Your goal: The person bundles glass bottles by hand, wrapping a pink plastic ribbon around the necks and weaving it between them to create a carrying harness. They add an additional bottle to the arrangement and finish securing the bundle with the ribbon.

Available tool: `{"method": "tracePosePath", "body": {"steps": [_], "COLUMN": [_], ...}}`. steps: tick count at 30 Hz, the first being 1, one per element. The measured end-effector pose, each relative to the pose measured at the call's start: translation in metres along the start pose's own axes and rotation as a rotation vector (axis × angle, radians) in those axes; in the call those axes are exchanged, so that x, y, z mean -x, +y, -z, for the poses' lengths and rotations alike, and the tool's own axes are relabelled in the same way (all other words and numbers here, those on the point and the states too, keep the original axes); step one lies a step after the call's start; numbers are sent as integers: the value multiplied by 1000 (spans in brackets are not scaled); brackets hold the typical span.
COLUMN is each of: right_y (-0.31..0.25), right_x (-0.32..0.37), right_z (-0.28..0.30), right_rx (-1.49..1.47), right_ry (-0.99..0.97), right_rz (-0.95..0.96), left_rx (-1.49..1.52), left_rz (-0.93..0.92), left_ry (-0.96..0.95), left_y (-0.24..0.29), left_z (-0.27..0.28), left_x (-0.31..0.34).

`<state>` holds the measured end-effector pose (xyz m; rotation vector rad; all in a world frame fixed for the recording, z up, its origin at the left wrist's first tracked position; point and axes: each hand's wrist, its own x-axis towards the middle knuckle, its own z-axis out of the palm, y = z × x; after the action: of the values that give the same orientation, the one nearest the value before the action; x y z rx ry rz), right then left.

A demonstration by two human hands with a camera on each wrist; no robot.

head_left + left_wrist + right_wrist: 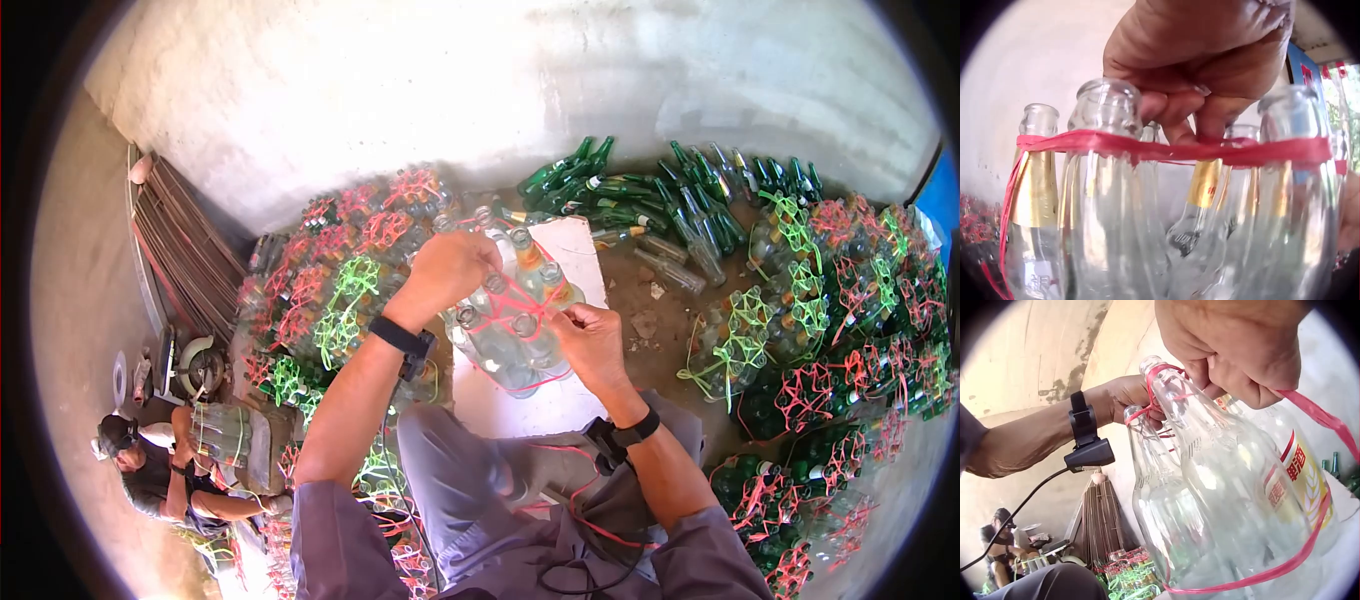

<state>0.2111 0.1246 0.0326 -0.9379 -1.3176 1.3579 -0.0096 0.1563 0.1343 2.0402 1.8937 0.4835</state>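
A bundle of clear glass bottles (490, 345) stands upright, some with gold neck labels. Red plastic strapping (1166, 150) runs round the necks, and another red band (1254, 578) circles the bodies low down. My left hand (455, 268) is over the far left necks, its curled fingers gripping the strapping between them, fingertips partly hidden. On the near right side my right hand (592, 345) pinches the strapping close to the necks. A loose red tail of it (1322, 415) trails from the right fist in the right wrist view.
Beneath the bundle lies a white board (575, 245). Loose green bottles (640, 195) lie against the wall. Strapped bottle bundles stand left (350, 290) and right (800, 290). Another person (165, 470) sits at lower left near more bottles. Red strapping (600, 530) hangs by my legs.
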Motion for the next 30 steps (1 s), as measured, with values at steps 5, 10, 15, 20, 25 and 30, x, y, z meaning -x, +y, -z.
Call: {"method": "tracePosePath", "body": {"steps": [5, 10, 15, 20, 25, 30], "right_y": [13, -1, 4, 10, 2, 8], "right_x": [3, 12, 13, 14, 4, 6], "right_z": [24, 29, 32, 37, 53, 52], "right_rx": [67, 51, 68, 209, 307, 336], "right_ry": [-10, -58, -103, -65, -61, -40], "right_rz": [4, -41, 3, 102, 153, 180], "left_rx": [-107, 101, -205, -203, -173, -150], "left_rz": [-14, -157, -393, -356, -335, -347], "left_ry": [87, 328, 385, 394, 426, 470], "left_y": [1, 27, 49, 54, 57, 52], "left_z": [-8, -27, -47, -49, -51, -52], "left_x": [12, 51, 69, 67, 66, 66]}}
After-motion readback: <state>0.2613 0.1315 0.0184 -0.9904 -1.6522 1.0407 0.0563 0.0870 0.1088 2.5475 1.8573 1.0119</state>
